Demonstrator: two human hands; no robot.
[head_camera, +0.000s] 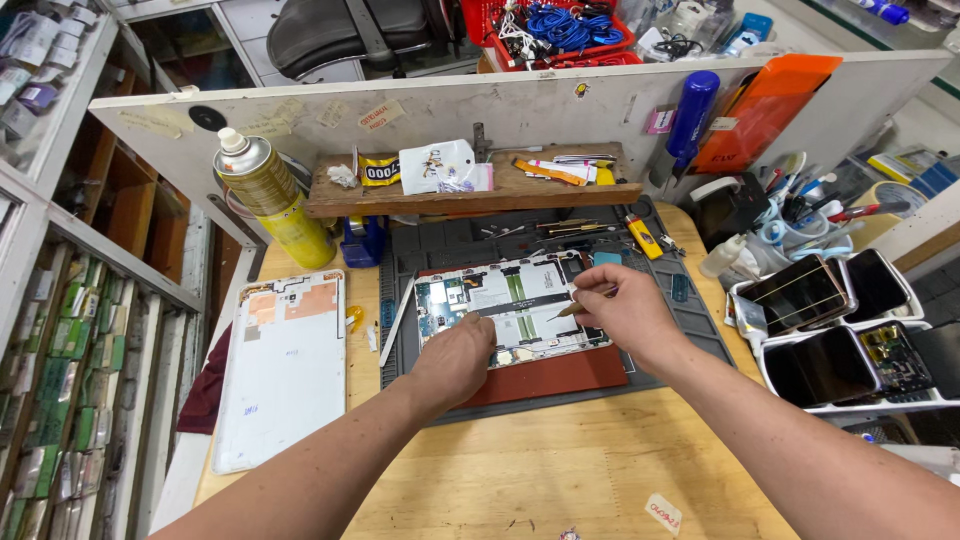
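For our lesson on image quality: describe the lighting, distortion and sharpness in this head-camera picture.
Head view: even, bright light with soft shadows; wide-angle bending of the white partition board; opened white tablet, left hand and right hand are sharp.

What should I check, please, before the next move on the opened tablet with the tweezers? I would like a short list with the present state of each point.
1. Left hand steadies the opened tablet: ok, it rests on the lower left edge.
2. Right hand grips the tweezers firmly: ok, tips point at the board's middle.
3. Tablet lies flat on the red pad over the grey work mat: ok.
4. Removed white back cover is out of the way: ok, it lies apart to the left.
5. Tweezer tips touch the right part: cannot tell, too small.
6. Spray can standing clear of the hands: ok, upright at the back left.
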